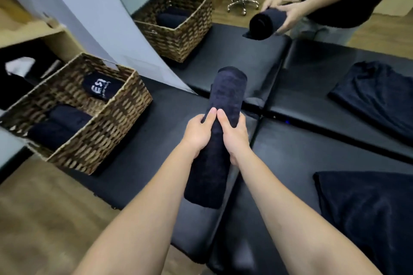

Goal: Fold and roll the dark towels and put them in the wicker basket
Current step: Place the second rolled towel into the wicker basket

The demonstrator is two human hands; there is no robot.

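Two hands are wrapped round one rolled dark towel above a black padded table

Largest first: the black padded table (312, 163) is seen beneath, with a flat dark towel (368, 212) lying on it at the right; the wicker basket (107, 131), at the left, is filled with rolled towels; the rolled towel (216, 140) is gripped at mid-length, the left hand (199, 134) curled on its left side, the right hand (234, 134) on its right, thumbs side by side on top
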